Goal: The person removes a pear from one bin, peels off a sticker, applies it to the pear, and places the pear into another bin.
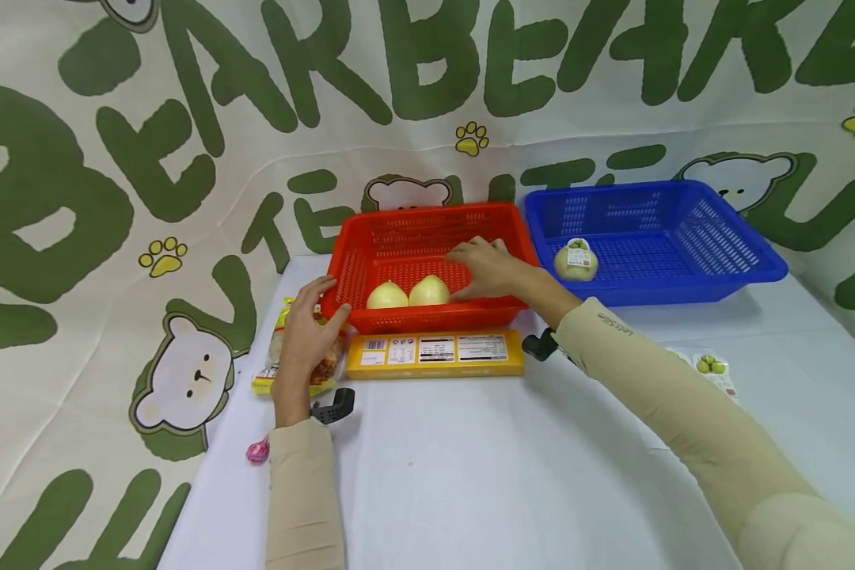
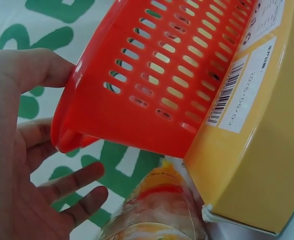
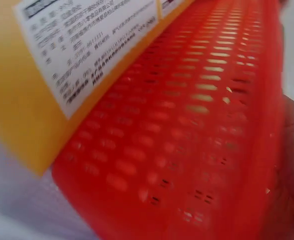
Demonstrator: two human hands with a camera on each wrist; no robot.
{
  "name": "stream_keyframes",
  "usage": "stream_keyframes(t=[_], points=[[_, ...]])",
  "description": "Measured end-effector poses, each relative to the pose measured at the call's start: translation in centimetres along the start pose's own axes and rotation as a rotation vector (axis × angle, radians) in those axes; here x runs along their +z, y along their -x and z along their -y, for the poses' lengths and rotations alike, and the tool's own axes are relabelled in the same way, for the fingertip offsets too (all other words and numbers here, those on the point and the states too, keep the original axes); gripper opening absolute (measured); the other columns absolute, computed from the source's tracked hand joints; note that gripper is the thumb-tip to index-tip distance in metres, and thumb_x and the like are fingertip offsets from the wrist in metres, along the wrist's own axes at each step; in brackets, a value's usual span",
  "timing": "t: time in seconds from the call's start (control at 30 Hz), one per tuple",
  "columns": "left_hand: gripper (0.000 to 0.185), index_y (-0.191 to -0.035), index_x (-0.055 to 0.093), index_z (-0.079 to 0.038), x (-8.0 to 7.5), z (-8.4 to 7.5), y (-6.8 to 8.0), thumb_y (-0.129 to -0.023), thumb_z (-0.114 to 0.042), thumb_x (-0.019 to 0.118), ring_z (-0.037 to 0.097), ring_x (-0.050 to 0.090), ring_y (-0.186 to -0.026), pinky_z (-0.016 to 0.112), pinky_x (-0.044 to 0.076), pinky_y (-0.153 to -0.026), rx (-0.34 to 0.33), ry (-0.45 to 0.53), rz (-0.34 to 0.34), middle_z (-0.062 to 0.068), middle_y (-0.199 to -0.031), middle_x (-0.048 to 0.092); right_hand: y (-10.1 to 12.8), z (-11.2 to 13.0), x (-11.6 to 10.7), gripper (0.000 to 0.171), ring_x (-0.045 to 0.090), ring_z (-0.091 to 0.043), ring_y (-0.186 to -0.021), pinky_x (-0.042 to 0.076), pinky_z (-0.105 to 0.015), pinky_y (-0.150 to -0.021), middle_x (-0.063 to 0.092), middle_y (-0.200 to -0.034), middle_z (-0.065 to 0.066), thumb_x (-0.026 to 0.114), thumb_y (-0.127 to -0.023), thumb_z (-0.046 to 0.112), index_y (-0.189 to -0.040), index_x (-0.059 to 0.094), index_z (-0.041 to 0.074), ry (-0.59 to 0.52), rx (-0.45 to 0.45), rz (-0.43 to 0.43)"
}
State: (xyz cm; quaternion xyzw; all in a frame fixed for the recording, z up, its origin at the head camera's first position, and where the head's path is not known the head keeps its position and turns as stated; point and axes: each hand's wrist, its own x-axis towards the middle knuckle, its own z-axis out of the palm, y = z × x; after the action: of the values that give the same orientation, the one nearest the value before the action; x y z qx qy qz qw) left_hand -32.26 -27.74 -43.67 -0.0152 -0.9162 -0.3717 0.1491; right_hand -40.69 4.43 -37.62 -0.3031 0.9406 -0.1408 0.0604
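Resting inside one red basket (image 1: 427, 237), right hand (image 1: 488, 267) with relaxed fingers beside two pale round items (image 1: 408, 294), left hand (image 1: 309, 328) open, thumb at basket corner, partly hiding one snack packet (image 1: 328, 366), one yellow box (image 1: 435, 354) just below, one blue basket (image 1: 655, 237) beyond right hand holding one packaged item (image 1: 576, 260), right wrist view blurred.

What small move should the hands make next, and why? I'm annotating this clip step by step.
Probably draw the right hand out of the red basket: it rests open inside, holding nothing, beside two pale round fruits, while the left hand steadies the basket's near-left corner.
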Motion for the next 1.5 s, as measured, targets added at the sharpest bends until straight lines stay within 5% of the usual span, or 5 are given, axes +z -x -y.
stream_keyframes(t=[0.27, 0.4, 0.8, 1.17, 1.5], points=[[0.062, -0.148, 0.049, -0.020, -0.1, 0.1, 0.0, -0.092, -0.040, 0.065, 0.026, 0.032, -0.144, 0.057, 0.041, -0.105, -0.007, 0.000, 0.002, -0.006, -0.158, 0.035, -2.9, 0.5, 2.2, 0.079, 0.028, -0.028, -0.141, 0.011, -0.059, -0.115, 0.043, -0.154, -0.004, 0.078, -0.085, 0.043, -0.152, 0.044, 0.020, -0.039, 0.028, 0.146], [0.063, -0.148, 0.050, -0.020, -0.1, 0.0, 0.0, -0.091, -0.041, 0.066, 0.025, 0.032, -0.144, 0.057, 0.041, -0.105, -0.005, 0.006, -0.001, -0.007, -0.157, 0.036, -3.8, 0.5, 2.9, 0.079, 0.031, -0.029, -0.138, 0.018, -0.054, -0.113, 0.046, -0.152, -0.006, 0.077, -0.086, 0.044, -0.153, 0.044, 0.017, -0.011, 0.038, 0.156], [0.059, -0.147, 0.051, -0.020, 0.3, 0.1, -0.4, -0.093, -0.040, 0.064, 0.024, 0.033, -0.143, 0.056, 0.040, -0.107, -0.006, 0.042, 0.012, -0.008, -0.156, 0.036, -3.5, -1.0, 2.5, 0.084, 0.040, -0.024, -0.123, 0.030, -0.049, -0.092, 0.056, -0.137, -0.005, 0.075, -0.073, 0.061, -0.140, 0.055, 0.015, 0.110, -0.027, -0.088], [0.060, -0.148, 0.049, -0.020, 0.0, 0.6, -0.6, -0.094, -0.041, 0.064, 0.026, 0.032, -0.144, 0.056, 0.042, -0.105, -0.003, 0.029, 0.016, -0.005, -0.157, 0.036, 4.9, -0.8, -2.2, 0.081, 0.041, -0.026, -0.121, 0.031, -0.049, -0.089, 0.058, -0.134, -0.009, 0.079, -0.071, 0.054, -0.137, 0.057, 0.013, 0.038, -0.124, -0.335], [0.059, -0.149, 0.048, -0.019, 0.0, 0.6, -0.6, -0.095, -0.040, 0.061, 0.027, 0.036, -0.140, 0.054, 0.045, -0.103, 0.000, 0.033, 0.023, -0.006, -0.158, 0.034, 15.8, 0.5, 2.4, 0.084, 0.049, -0.022, -0.113, 0.034, -0.044, -0.082, 0.063, -0.126, -0.002, 0.086, -0.063, 0.053, -0.132, 0.061, 0.011, 0.058, -0.292, -0.412]])
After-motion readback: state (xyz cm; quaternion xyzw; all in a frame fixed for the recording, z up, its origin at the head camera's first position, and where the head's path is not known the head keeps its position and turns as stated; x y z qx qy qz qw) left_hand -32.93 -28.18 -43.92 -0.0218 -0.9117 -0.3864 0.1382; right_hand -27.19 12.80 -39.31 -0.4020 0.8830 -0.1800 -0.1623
